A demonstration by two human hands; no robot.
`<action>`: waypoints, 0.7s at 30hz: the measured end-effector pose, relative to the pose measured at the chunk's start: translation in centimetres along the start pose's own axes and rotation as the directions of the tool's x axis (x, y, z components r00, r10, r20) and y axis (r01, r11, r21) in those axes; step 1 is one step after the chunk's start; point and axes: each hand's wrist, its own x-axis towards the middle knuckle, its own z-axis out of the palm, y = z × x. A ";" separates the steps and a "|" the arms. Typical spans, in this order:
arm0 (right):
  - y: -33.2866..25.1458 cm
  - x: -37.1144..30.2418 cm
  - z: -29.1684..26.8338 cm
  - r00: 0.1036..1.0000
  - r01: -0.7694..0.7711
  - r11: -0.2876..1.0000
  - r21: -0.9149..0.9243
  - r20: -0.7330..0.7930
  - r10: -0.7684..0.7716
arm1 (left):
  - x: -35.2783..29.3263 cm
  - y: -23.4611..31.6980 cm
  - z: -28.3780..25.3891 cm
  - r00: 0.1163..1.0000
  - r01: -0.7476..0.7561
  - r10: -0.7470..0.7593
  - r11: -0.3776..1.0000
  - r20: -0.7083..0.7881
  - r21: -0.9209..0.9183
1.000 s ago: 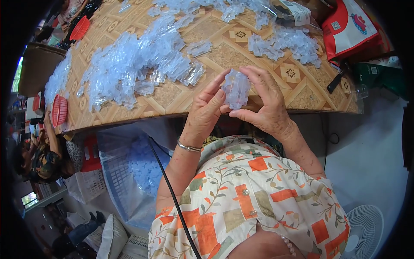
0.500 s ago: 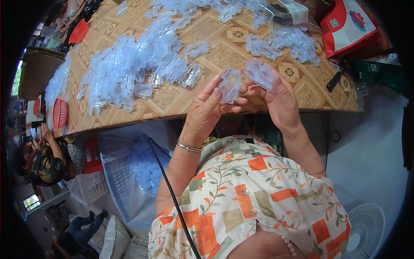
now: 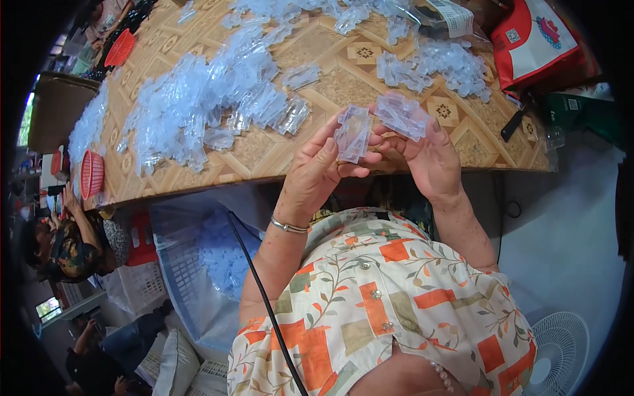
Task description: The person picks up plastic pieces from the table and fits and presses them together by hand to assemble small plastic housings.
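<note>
Both hands are raised over the table's near edge, close together. In my left hand are a few clear plastic pieces, flat and oblong, pinched between thumb and fingers. My right hand holds another small bunch of clear plastic pieces, the thumb at their right side. How many are in each bunch I cannot tell. Beyond my left hand spreads a big heap of the same clear pieces. A smaller pile of clear pieces lies beyond my right hand.
The patterned table curves across the view. At its right stand a red and white bag and a black-handled tool. Red baskets sit left. Below are a lined crate of pieces and a white fan. Other people are at the left.
My right thumb has lifted beside its bunch, and both bunches have tilted slightly. At the lower left, another person has moved.
</note>
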 end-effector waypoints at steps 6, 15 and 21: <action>-0.5 -0.1 2.1 0.953 0.260 0.825 -0.501 -0.005 -0.303 | -0.4 0.0 0.1 1.000 -0.017 0.017 1.000 0.016 -0.021; -0.1 0.1 2.5 0.902 0.390 0.340 -0.855 0.281 -0.329 | -0.6 -0.6 -0.1 0.999 -0.044 0.046 0.990 -0.013 0.138; -0.3 0.2 2.8 0.887 0.394 0.212 -0.894 0.310 -0.342 | -0.7 -0.9 -0.2 0.995 -0.066 0.075 0.989 -0.065 0.133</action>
